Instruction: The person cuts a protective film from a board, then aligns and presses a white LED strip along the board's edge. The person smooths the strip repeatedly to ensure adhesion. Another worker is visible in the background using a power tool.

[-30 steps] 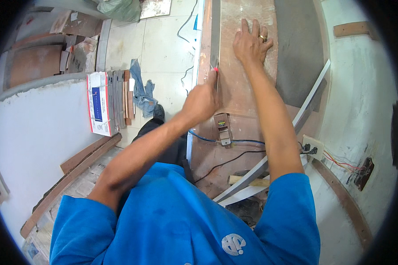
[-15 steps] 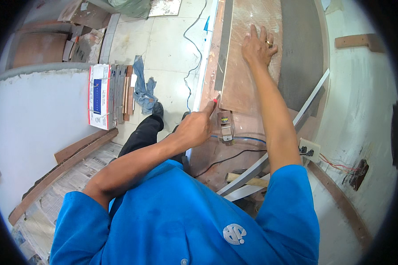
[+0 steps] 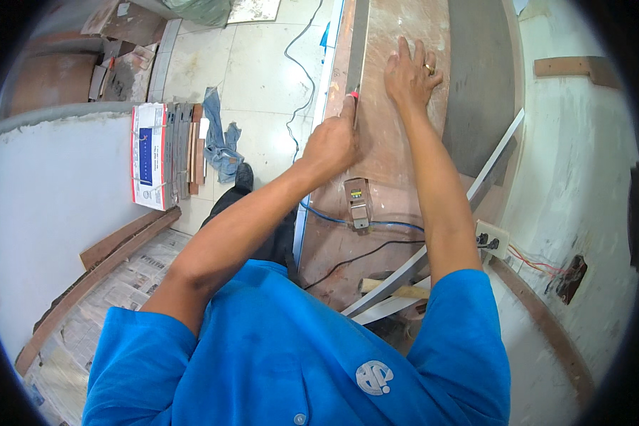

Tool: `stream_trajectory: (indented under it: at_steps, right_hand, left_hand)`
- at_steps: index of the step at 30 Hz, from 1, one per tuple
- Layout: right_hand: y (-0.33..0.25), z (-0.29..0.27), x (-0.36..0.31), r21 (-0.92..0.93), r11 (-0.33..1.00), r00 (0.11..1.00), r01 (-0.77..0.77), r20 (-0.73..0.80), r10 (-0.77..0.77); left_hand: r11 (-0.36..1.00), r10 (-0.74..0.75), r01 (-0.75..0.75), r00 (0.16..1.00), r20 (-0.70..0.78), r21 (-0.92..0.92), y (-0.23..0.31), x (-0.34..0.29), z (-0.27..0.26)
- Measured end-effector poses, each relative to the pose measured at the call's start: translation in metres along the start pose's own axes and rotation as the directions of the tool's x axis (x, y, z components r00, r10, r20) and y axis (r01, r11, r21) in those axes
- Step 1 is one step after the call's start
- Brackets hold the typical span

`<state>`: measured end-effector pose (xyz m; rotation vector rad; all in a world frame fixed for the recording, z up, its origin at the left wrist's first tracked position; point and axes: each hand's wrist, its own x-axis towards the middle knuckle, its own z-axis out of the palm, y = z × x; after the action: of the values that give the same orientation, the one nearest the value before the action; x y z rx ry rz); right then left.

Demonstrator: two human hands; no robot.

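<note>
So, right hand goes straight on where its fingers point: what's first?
Looks free: ahead of the right hand, only brown board to the picture's top edge, though depth is unclear.

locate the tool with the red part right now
In the head view, the tool is in the left hand, along the brown board's left edge, left of the right hand.

The brown board [image 3: 383, 135] at one o'clock looks like wood, scuffed with a faint sheen; the grey sheet [image 3: 483, 92] at two is matt. Near twelve, the slim tool [image 3: 354, 94] shows red, plastic-looking material. The streaky wall [image 3: 575, 206] at three looks painted and dull. The shirt [image 3: 263, 355] at six is matt cloth, the newspaper [image 3: 113, 298] at eight dull paper, the blue rag [image 3: 220, 145] at ten crumpled cloth, the floor tiles [image 3: 263, 78] at eleven smooth and glossy.
</note>
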<state>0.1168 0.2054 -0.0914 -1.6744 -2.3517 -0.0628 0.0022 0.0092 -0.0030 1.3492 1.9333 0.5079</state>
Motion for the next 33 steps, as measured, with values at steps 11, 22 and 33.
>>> stream_trajectory:
  at_steps: [11,22,33]
  right_hand:
    - [-0.003,0.002,0.000,-0.009,1.000,1.000,0.016,-0.016,-0.016]
    - [-0.001,0.001,-0.002,-0.002,1.000,1.000,-0.003,0.012,0.003]
    - [-0.003,-0.007,0.009,0.015,0.997,0.996,-0.069,0.065,0.068]
  left_hand:
    - [1.000,0.026,-0.026,0.994,0.103,0.002,-0.010,-0.057,0.015]
    - [0.995,0.035,-0.013,0.971,0.236,-0.097,-0.024,-0.127,-0.022]
    - [0.724,-0.261,0.401,0.912,0.316,-0.560,-0.123,-0.118,-0.144]
